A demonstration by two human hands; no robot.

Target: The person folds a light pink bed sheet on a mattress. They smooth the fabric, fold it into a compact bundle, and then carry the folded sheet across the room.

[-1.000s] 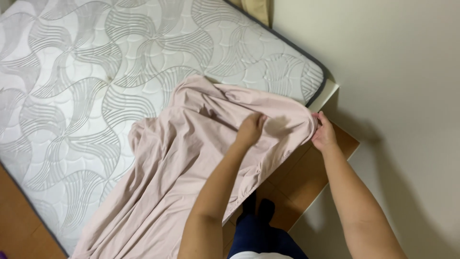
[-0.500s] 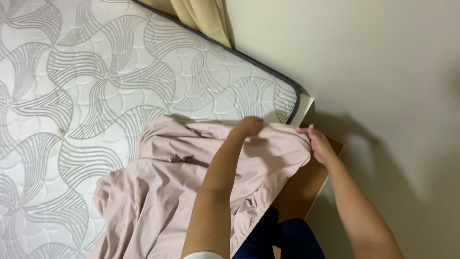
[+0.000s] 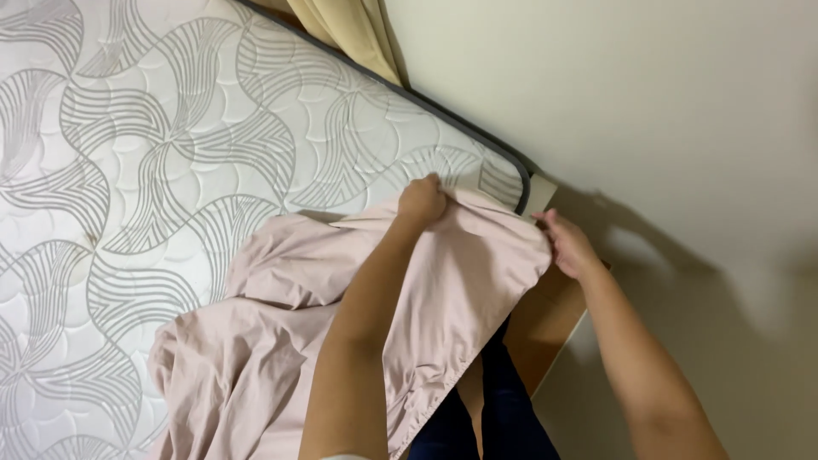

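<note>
Filling most of the view, one bare mattress (image 3: 128, 128) spreads out beyond the fingertips, its corner just past both hands. One pink sheet (image 3: 281, 341) lies bunched on it, its length trailing back from the fingers toward the person's body. The left hand (image 3: 422, 202) is clenched on the sheet's top edge; the right hand (image 3: 569, 247) grips the same edge at the mattress corner, nearer to it. One curtain (image 3: 349, 30) hangs beyond.

Left hand (image 3: 422, 200) is gripping pink sheet (image 3: 341, 341) on the mattress (image 3: 153, 128) near its corner; right hand (image 3: 567, 245) is pinching the sheet's edge beside the wooden bed frame (image 3: 545, 319). Beige curtain (image 3: 349, 30) is hanging by wall (image 3: 639, 111).
</note>
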